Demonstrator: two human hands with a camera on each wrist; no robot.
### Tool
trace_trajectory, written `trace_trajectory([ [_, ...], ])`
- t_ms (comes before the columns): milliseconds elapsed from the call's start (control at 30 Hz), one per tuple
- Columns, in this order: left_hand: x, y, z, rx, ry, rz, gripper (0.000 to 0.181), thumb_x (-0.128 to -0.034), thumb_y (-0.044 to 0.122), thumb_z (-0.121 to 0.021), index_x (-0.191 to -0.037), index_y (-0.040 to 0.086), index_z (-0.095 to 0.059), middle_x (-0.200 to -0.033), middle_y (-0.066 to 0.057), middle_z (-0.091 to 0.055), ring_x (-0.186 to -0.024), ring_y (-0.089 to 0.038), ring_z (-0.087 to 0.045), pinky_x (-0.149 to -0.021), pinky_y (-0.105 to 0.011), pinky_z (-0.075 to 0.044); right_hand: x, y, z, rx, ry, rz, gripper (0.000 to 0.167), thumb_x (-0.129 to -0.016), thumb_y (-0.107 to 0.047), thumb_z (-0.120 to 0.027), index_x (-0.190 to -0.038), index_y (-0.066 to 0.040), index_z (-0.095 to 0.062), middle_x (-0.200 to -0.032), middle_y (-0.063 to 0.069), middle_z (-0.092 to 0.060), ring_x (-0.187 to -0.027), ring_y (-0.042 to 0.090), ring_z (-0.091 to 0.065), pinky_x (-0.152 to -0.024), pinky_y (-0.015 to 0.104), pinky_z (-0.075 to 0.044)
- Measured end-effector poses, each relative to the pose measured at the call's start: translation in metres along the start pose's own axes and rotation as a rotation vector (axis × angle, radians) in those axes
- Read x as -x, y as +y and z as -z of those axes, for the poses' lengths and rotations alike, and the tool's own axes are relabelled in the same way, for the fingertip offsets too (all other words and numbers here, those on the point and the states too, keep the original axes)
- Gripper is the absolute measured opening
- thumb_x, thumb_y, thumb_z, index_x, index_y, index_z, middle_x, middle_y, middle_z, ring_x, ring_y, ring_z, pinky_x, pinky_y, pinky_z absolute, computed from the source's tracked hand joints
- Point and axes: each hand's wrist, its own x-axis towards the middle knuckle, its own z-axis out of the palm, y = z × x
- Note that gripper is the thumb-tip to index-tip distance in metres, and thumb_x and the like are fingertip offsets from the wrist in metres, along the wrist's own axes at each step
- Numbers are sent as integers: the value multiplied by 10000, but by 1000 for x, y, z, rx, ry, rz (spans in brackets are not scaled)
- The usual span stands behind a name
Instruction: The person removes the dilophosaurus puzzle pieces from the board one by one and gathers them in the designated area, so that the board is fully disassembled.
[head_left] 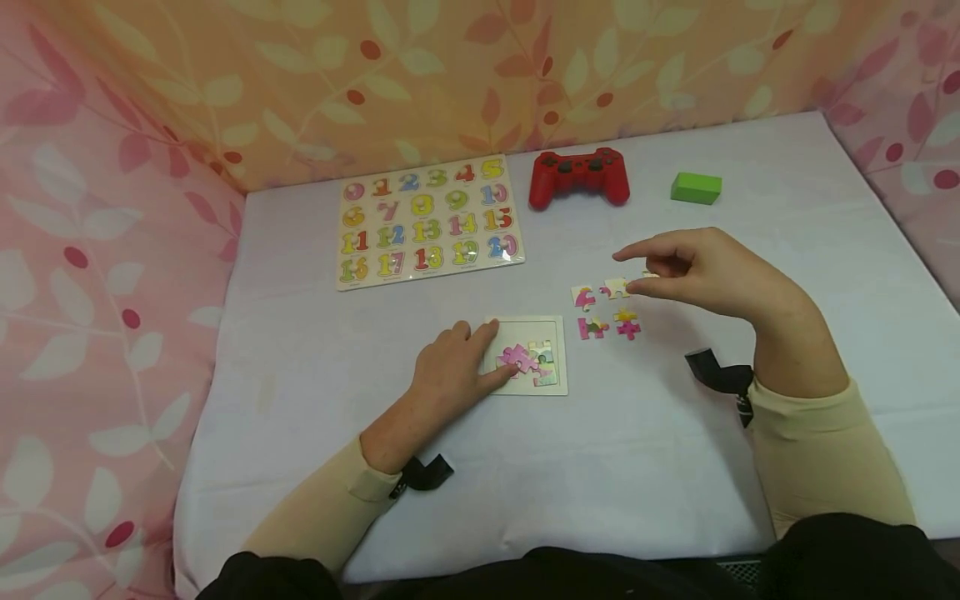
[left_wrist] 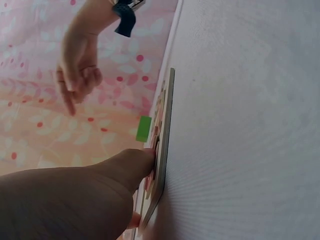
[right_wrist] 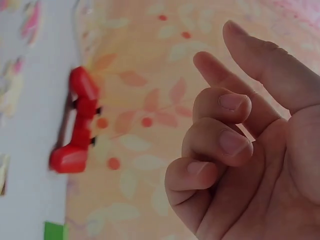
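My left hand [head_left: 453, 367] rests on a small cream puzzle tray [head_left: 563, 337], its thumb touching a pink jigsaw piece [head_left: 513, 357] inside. Other pieces [head_left: 544, 374] lie at the tray's right side. In the left wrist view, the thumb of the left hand [left_wrist: 100, 195] presses down on the pieces over the tray edge [left_wrist: 170, 115]. Above the loose jigsaw pieces [head_left: 592, 327] right of the tray hovers my right hand [head_left: 693, 271]. Its index finger and thumb are spread apart; the right wrist view shows the other fingers [right_wrist: 220, 140] curled loosely with nothing held.
A number puzzle board [head_left: 407, 220] lies at the back left. Beside it are a red game controller [head_left: 579, 177] and, further right, a green block [head_left: 696, 188]. Floral curtains [head_left: 420, 83] border the white table [head_left: 315, 400] at the back and sides.
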Motion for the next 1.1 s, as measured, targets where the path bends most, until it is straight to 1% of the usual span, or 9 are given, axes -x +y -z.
trace_trajectory([
  [100,0,0,-1,-7,10,-6,768,-918,625,-654,-1508,147,-536,-953,-54,-570,-731,-173,-481,-535,-290,-388,0,-15,-1,-25,26,81,346,-891,-160,-826,-1228,-195,-755,-753,45,-517,-645,174,-459,-580,284,-359],
  [200,0,0,-1,-8,10,-11,766,-917,619,-652,-1509,146,-534,-946,-56,-567,-725,-176,-479,-535,-292,-385,0,-27,-9,-35,23,123,326,-894,-163,-823,-1212,-196,-758,-759,37,-517,-664,179,-474,-591,281,-374],
  [333,0,0,0,-5,3,-4,764,-922,618,-642,-1514,148,-529,-947,-53,-558,-730,-177,-481,-542,-296,-391,-4,-39,-25,-36,-13,126,305,-904,-177,-814,-1201,-217,-760,-792,13,-539,-686,179,-499,-587,280,-400],
  [400,0,0,0,-6,0,0,765,-925,621,-633,-1517,151,-525,-948,-50,-554,-734,-176,-483,-547,-296,-395,-7,-42,-36,-25,-40,135,309,-902,-174,-814,-1205,-200,-759,-808,2,-552,-692,182,-503,-585,286,-406],
  [567,0,0,0,-14,-3,-6,772,-928,636,-620,-1522,153,-519,-944,-47,-552,-733,-173,-485,-548,-290,-395,-15,-40,-67,75,-120,143,327,-895,-195,-819,-1209,-129,-760,-801,-22,-562,-718,166,-509,-632,319,-418],
  [667,0,-1,0,-19,0,-11,771,-930,638,-617,-1520,151,-521,-956,-54,-560,-735,-176,-487,-546,-293,-397,-20,-36,-86,155,-156,116,331,-886,-216,-818,-1194,-106,-769,-774,-35,-556,-719,153,-510,-658,343,-424],
  [767,0,-1,-1,-24,1,-16,773,-931,642,-614,-1523,155,-517,-975,-59,-566,-743,-177,-488,-551,-295,-401,-25,-32,-102,212,-191,64,317,-872,-231,-813,-1162,-108,-773,-761,-41,-557,-716,145,-515,-657,343,-424],
  [967,0,-1,-1,-23,11,-22,768,-931,636,-621,-1519,153,-522,-957,-60,-561,-724,-176,-483,-538,-296,-397,-30,-26,-121,232,-266,-43,320,-850,-269,-822,-1101,-104,-710,-714,-33,-566,-669,143,-535,-635,343,-428],
  [1100,1,-1,-1,-22,24,-27,764,-927,631,-632,-1511,149,-531,-943,-61,-558,-714,-175,-481,-528,-296,-393,-32,-25,-125,228,-272,-70,314,-846,-261,-836,-1075,-96,-698,-700,-28,-568,-660,154,-542,-652,349,-438],
])
